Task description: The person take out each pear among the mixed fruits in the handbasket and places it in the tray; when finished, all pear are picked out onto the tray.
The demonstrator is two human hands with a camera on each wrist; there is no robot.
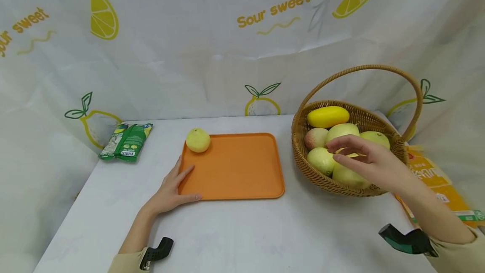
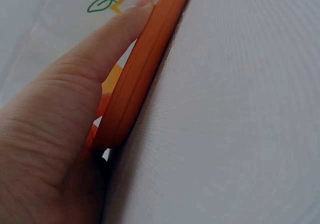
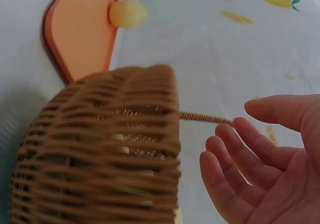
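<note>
Watching this through the remote feed, so here's what I've got, left to right. Far left, beyond the left edge of the orange tray [image 1: 235,167], there's a green snack bag [image 1: 128,142] on the white counter [image 1: 246,239]. Next up is the left hand [image 1: 170,191] on the tray's left side, thumb along the near edge. I'd call that grip loose and spread, touching the tray but not wrapped around anything. A pale yellow round fruit [image 1: 198,140] sits at the tray's far-left corner.

Right of the tray is a wicker basket [image 1: 308,174] with a tall handle [image 1: 363,68]. I can see a long yellow fruit [image 1: 328,116], a reddish round fruit [image 1: 316,138] and several pale green fruits [image 1: 321,160] piled in it. The right hand [image 1: 363,157] hangs over that pile, right of the tray; its grip is half open, fingers softly bent, palm bare on my wrist cam. Farthest right of the tray, there's an orange packet [image 1: 441,180] partly hidden by the basket and arm.
</note>
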